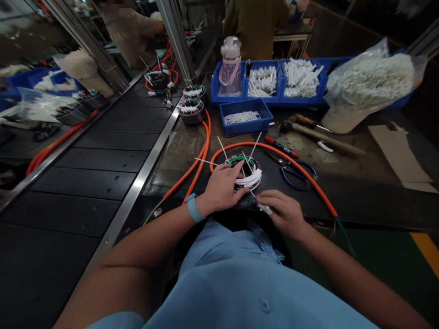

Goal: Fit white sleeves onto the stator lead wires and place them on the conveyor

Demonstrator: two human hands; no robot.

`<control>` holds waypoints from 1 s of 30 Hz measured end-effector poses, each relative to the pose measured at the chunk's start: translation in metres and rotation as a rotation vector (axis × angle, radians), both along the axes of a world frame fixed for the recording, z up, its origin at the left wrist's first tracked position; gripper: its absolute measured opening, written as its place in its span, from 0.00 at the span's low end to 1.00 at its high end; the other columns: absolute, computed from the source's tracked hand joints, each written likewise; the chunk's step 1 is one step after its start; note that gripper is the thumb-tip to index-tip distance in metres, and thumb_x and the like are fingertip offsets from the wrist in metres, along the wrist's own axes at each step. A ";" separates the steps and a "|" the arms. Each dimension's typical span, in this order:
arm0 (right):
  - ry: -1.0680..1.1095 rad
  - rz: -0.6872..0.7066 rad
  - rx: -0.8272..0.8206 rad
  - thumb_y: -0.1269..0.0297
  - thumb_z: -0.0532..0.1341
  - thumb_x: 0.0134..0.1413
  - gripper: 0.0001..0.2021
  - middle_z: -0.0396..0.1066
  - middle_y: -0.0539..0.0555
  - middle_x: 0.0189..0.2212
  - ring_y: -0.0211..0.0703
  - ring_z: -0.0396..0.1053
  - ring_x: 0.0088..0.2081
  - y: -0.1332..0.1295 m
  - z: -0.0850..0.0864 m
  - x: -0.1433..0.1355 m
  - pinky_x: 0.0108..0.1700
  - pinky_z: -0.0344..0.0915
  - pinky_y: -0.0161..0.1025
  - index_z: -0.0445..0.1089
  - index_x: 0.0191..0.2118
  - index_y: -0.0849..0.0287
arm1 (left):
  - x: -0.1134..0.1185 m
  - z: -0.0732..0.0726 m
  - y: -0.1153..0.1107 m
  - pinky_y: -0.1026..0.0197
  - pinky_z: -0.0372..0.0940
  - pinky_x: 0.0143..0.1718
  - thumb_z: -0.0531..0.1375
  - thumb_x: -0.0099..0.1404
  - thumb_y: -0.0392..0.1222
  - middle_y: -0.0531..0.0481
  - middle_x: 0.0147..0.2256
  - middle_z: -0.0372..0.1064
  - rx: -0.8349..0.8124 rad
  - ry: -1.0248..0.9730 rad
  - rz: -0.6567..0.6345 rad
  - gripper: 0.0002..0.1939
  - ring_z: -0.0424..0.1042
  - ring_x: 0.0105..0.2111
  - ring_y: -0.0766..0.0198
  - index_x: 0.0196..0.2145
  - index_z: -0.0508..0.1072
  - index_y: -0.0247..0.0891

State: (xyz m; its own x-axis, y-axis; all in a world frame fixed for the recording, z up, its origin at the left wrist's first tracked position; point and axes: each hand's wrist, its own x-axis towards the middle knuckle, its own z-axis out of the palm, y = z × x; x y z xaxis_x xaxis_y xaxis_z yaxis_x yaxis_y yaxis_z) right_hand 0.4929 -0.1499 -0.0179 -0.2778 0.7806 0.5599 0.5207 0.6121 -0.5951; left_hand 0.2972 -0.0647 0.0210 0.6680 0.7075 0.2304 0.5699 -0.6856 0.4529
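Wire-wound ring [253, 178] | beneath the left hand [222, 188], its fingers spread; just ahead-left of the right hand [283, 212], whose fingertips pinch a white piece [265, 209] | looks heavy, stiff, fragile on top to me; best held by its rim

Your dark workbench [363, 196] stands beside a black slatted conveyor [82, 183] on your left, edged by a metal rail [138, 182]. Beyond rises a metal post [177, 41]; at your lower right, green floor [384, 260] bears an orange stripe [426, 250]. Your light is dim.
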 end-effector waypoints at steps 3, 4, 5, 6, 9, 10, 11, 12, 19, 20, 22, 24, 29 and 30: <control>-0.003 0.000 -0.047 0.74 0.52 0.54 0.14 0.73 0.56 0.43 0.42 0.71 0.44 -0.001 -0.010 -0.007 0.43 0.69 0.39 0.72 0.41 0.54 | 0.001 -0.001 0.001 0.49 0.53 0.54 0.66 0.55 0.43 0.49 0.43 0.74 -0.021 -0.080 0.022 0.41 0.69 0.49 0.56 0.61 0.51 0.38; 0.037 -0.009 -0.092 0.73 0.53 0.54 0.13 0.73 0.56 0.42 0.42 0.71 0.44 0.002 -0.010 -0.010 0.44 0.69 0.41 0.72 0.39 0.54 | 0.001 -0.002 0.000 0.49 0.53 0.54 0.65 0.55 0.43 0.49 0.44 0.74 -0.010 -0.111 0.020 0.39 0.69 0.49 0.57 0.61 0.53 0.39; 0.101 -0.030 -0.152 0.71 0.54 0.54 0.11 0.74 0.55 0.40 0.43 0.71 0.42 0.007 -0.009 -0.013 0.44 0.69 0.42 0.72 0.38 0.54 | 0.001 -0.003 0.000 0.49 0.54 0.53 0.65 0.56 0.42 0.49 0.44 0.74 0.012 -0.134 0.006 0.35 0.69 0.48 0.58 0.59 0.57 0.40; 0.184 -0.055 -0.222 0.69 0.56 0.54 0.08 0.74 0.54 0.38 0.43 0.72 0.41 0.011 -0.008 -0.015 0.44 0.69 0.42 0.72 0.37 0.54 | 0.000 -0.004 -0.002 0.50 0.55 0.52 0.64 0.58 0.41 0.49 0.44 0.74 0.046 -0.147 -0.016 0.28 0.70 0.47 0.59 0.55 0.62 0.41; 0.493 -0.078 -0.441 0.64 0.63 0.49 0.07 0.75 0.51 0.33 0.42 0.73 0.37 0.017 -0.005 -0.019 0.43 0.70 0.43 0.69 0.36 0.55 | -0.002 -0.008 -0.006 0.51 0.56 0.50 0.59 0.63 0.41 0.48 0.44 0.74 0.184 -0.146 -0.077 0.13 0.71 0.45 0.60 0.45 0.72 0.41; 0.584 -0.063 -0.494 0.63 0.65 0.46 0.10 0.75 0.51 0.33 0.42 0.73 0.36 0.016 -0.005 -0.019 0.43 0.70 0.42 0.68 0.37 0.55 | -0.003 -0.010 -0.007 0.51 0.56 0.49 0.58 0.64 0.41 0.48 0.44 0.74 0.224 -0.141 -0.079 0.12 0.71 0.45 0.60 0.45 0.73 0.40; 0.656 -0.040 -0.531 0.63 0.66 0.45 0.12 0.75 0.51 0.33 0.42 0.73 0.37 0.014 -0.006 -0.019 0.43 0.70 0.42 0.67 0.37 0.55 | -0.003 -0.011 -0.008 0.51 0.56 0.49 0.57 0.65 0.41 0.47 0.45 0.74 0.255 -0.133 -0.075 0.13 0.70 0.45 0.60 0.46 0.72 0.40; 0.702 -0.018 -0.553 0.64 0.67 0.44 0.13 0.75 0.51 0.34 0.41 0.73 0.37 0.012 -0.008 -0.019 0.43 0.70 0.42 0.66 0.37 0.55 | -0.003 -0.013 -0.009 0.51 0.56 0.48 0.56 0.65 0.42 0.47 0.46 0.73 0.278 -0.125 -0.070 0.14 0.70 0.46 0.60 0.47 0.71 0.39; 0.432 -0.127 -0.489 0.65 0.64 0.48 0.08 0.73 0.51 0.34 0.41 0.72 0.36 0.003 -0.010 -0.015 0.42 0.68 0.41 0.67 0.36 0.56 | -0.001 -0.016 -0.011 0.52 0.57 0.47 0.57 0.65 0.42 0.47 0.46 0.73 0.332 -0.107 -0.065 0.15 0.69 0.45 0.59 0.49 0.70 0.38; 0.378 -0.152 -0.475 0.65 0.64 0.48 0.08 0.73 0.51 0.33 0.41 0.71 0.36 0.004 -0.008 -0.015 0.41 0.68 0.41 0.67 0.36 0.56 | -0.001 -0.016 -0.011 0.52 0.57 0.47 0.57 0.65 0.42 0.47 0.46 0.73 0.335 -0.109 -0.065 0.15 0.69 0.45 0.59 0.49 0.70 0.37; 0.297 -0.181 -0.454 0.65 0.63 0.48 0.07 0.73 0.51 0.32 0.42 0.71 0.34 0.007 -0.005 -0.015 0.40 0.67 0.41 0.68 0.35 0.56 | -0.001 -0.016 -0.011 0.52 0.57 0.47 0.57 0.65 0.42 0.48 0.46 0.73 0.335 -0.108 -0.062 0.15 0.69 0.44 0.59 0.49 0.70 0.38; 0.251 -0.186 -0.439 0.65 0.62 0.48 0.06 0.73 0.51 0.32 0.42 0.70 0.34 0.009 -0.002 -0.016 0.39 0.67 0.41 0.68 0.34 0.56 | -0.001 -0.016 -0.012 0.52 0.57 0.47 0.57 0.65 0.42 0.48 0.46 0.73 0.326 -0.106 -0.059 0.15 0.69 0.44 0.59 0.48 0.71 0.38; 0.219 -0.173 -0.415 0.65 0.61 0.49 0.05 0.72 0.50 0.31 0.41 0.70 0.33 0.007 -0.001 -0.014 0.38 0.66 0.40 0.68 0.35 0.56 | 0.000 -0.015 -0.012 0.51 0.57 0.47 0.57 0.65 0.41 0.47 0.45 0.73 0.305 -0.114 -0.049 0.14 0.70 0.44 0.59 0.48 0.71 0.38; 0.212 -0.172 -0.416 0.65 0.61 0.49 0.06 0.72 0.50 0.31 0.41 0.70 0.34 0.006 -0.001 -0.014 0.39 0.66 0.40 0.68 0.35 0.55 | 0.000 -0.015 -0.013 0.51 0.57 0.47 0.57 0.65 0.41 0.47 0.45 0.73 0.303 -0.116 -0.045 0.14 0.70 0.44 0.59 0.48 0.71 0.38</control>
State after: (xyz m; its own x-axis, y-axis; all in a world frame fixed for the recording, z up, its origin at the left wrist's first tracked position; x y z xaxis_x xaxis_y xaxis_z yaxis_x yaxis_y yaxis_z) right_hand 0.4787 -0.1441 -0.0187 -0.0391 0.9743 0.2218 0.4342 0.2165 -0.8744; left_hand 0.2970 -0.0773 0.0057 0.6542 0.5653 0.5024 0.4920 -0.8226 0.2850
